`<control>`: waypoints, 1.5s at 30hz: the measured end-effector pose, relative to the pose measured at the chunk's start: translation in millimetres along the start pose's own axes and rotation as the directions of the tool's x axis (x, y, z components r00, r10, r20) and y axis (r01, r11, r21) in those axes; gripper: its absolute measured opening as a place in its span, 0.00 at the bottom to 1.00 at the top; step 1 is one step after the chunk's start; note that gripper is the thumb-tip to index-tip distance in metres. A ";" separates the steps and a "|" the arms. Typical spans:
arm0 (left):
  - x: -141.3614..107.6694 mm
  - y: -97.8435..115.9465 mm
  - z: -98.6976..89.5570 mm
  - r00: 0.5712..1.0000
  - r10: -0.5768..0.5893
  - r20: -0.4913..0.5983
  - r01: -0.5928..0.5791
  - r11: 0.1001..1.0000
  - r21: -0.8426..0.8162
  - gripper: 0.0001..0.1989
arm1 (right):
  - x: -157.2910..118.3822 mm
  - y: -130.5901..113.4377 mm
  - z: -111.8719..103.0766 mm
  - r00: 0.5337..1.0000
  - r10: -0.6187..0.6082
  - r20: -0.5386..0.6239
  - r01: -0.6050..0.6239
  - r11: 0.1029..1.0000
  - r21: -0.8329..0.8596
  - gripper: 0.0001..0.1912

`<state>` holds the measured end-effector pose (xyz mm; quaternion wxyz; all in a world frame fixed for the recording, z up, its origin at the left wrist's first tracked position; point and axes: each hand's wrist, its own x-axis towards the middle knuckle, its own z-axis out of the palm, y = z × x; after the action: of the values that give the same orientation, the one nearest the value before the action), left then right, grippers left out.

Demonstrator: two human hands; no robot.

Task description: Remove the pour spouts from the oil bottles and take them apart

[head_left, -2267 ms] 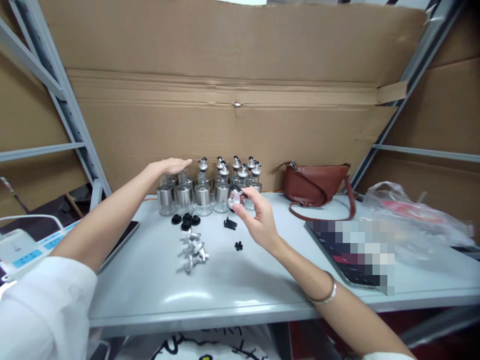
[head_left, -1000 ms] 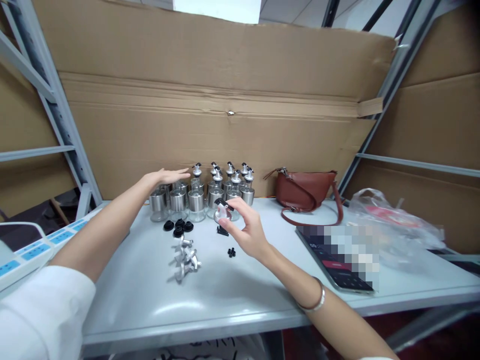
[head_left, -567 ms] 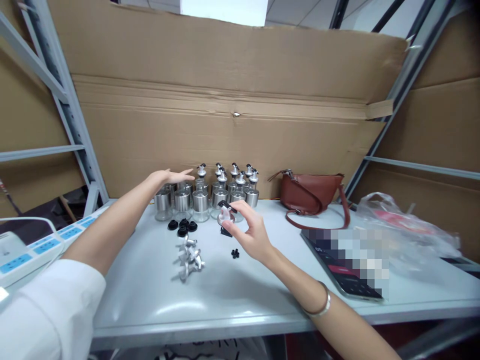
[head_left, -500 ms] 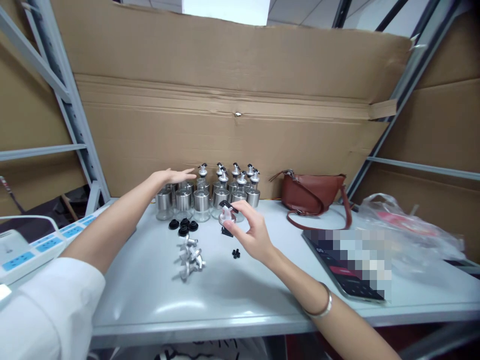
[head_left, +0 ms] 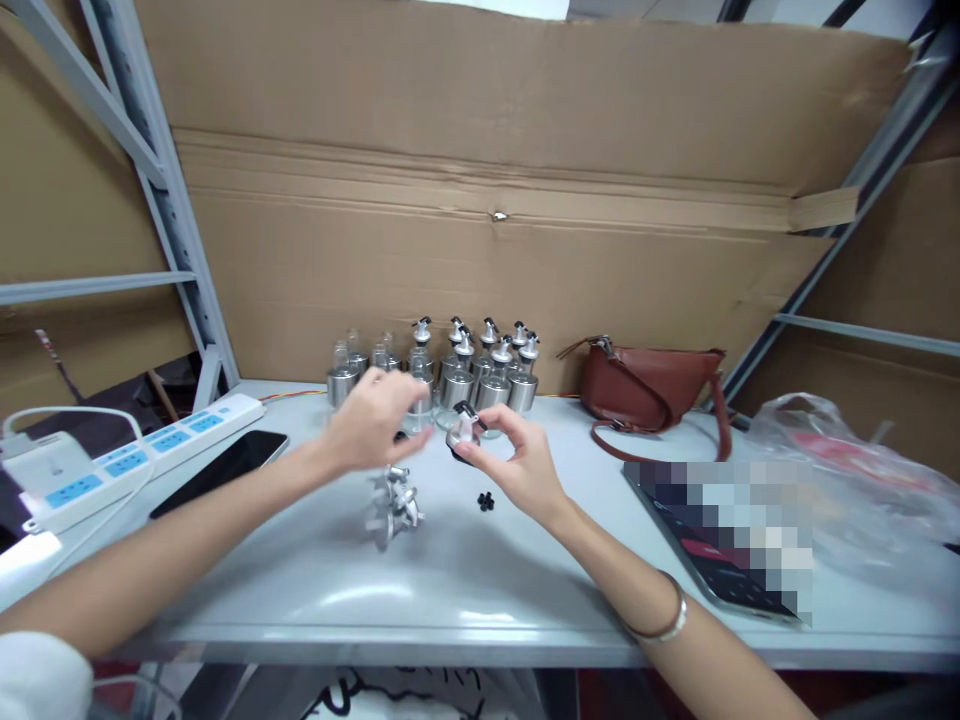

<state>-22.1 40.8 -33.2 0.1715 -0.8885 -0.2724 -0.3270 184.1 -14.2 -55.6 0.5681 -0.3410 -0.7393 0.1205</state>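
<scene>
My right hand (head_left: 521, 460) pinches a silver pourer top with a black cap (head_left: 464, 428) over the middle of the table. My left hand (head_left: 379, 418), somewhat blurred, is just left of it with its fingers apart and nothing in them. Behind the hands stand several glass bottles with steel sleeves (head_left: 492, 391); those on the right carry pourer tops, those at the left have bare necks. Loose silver pourer parts (head_left: 397, 505) lie in a pile below my left hand. Small black pieces (head_left: 486, 501) lie to the right of the pile. My left hand mostly hides the black rings.
A brown bag (head_left: 649, 395) sits at the back right, with a clear plastic bag (head_left: 847, 470) beyond it. A large phone or tablet (head_left: 720, 560) lies in front. At the left are a power strip (head_left: 161, 450) and a dark phone (head_left: 221, 472). Cardboard (head_left: 480, 270) stands behind.
My left hand has come down and right from the bottles toward my right hand, uncovering the bare-necked bottles and the phone at left. The view has shifted slightly; my right hand still holds the pourer top.
</scene>
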 end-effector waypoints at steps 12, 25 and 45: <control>-37.3 46.9 14.8 0.977 0.159 -0.145 -0.162 0.987 -0.011 0.20 | -15.2 -4.5 12.3 0.964 -0.189 0.186 0.203 0.977 -0.059 0.22; -49.7 60.7 18.3 0.958 0.148 -0.244 -0.212 0.941 -0.264 0.12 | -10.0 -7.4 8.3 0.753 -0.572 0.325 0.655 0.701 -0.283 0.25; -53.6 57.3 19.4 0.974 0.188 -0.125 -0.223 0.883 -0.414 0.08 | -9.3 -2.9 2.8 0.863 -0.485 0.141 0.502 0.796 -0.339 0.19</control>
<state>-12.6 -15.2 -90.7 0.0183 -0.9142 -0.0917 -0.3943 181.6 -21.6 -61.9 0.4889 -0.2329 -0.8248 -0.1628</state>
